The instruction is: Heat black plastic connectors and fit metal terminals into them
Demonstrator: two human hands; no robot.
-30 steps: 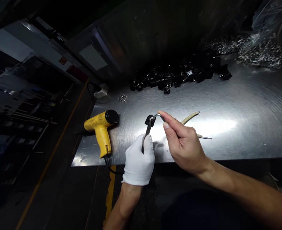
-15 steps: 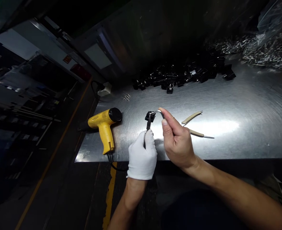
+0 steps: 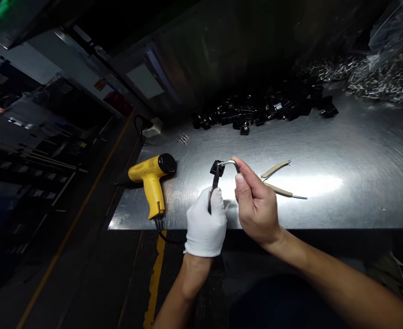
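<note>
My left hand (image 3: 206, 224), in a white glove, is closed on a slim dark tool (image 3: 215, 180) that points away from me. Its tip lies against a small black part (image 3: 217, 168) with a bit of shiny metal on top. My bare right hand (image 3: 256, 201) pinches a bent metal tool (image 3: 229, 161) between thumb and forefinger. The silver end of this tool reaches left to the metal bit on the black part. My hands hide most of both tools, so their exact kind does not show.
A yellow heat gun (image 3: 151, 180) lies at the left of the metal table (image 3: 359, 183). Right of my hands is a cream-handled tool (image 3: 279, 190). Behind are small metal pieces (image 3: 182, 138), a heap of black parts (image 3: 256, 114) and bagged metal pieces (image 3: 383, 82).
The view has shifted slightly. The black part has turned a little, and more of the bent tool's silver end shows beside it. Both hands keep their grips.
</note>
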